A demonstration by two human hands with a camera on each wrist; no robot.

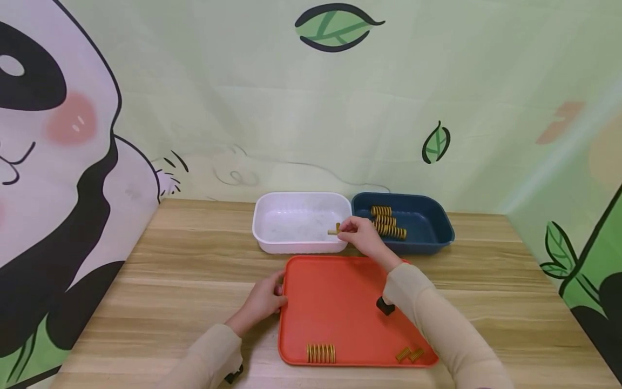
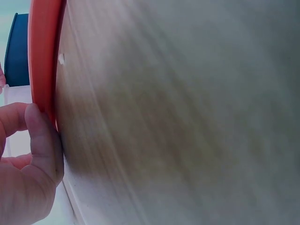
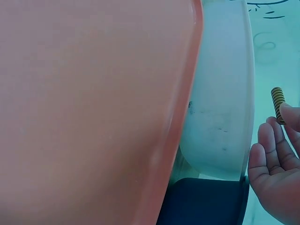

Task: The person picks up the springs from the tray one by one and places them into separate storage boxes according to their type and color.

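Observation:
My right hand (image 1: 363, 236) is above the right end of the white bin (image 1: 301, 248), pinching a small gold coil spring (image 3: 278, 101) between thumb and fingers. In the right wrist view the other fingers are spread below the spring. My left hand (image 1: 262, 297) holds the left rim of the red tray (image 1: 335, 302), its fingertips on the tray's edge in the left wrist view. A larger gold spring (image 1: 320, 354) lies near the tray's front left corner. Two small gold springs (image 1: 410, 355) lie side by side near its front right corner.
A dark blue bin (image 1: 425, 227) stands right of the white bin, with several larger gold springs (image 1: 389, 224) at its left end. Both bins sit behind the tray on the wooden table (image 1: 194, 243), near a printed backdrop (image 1: 218, 108).

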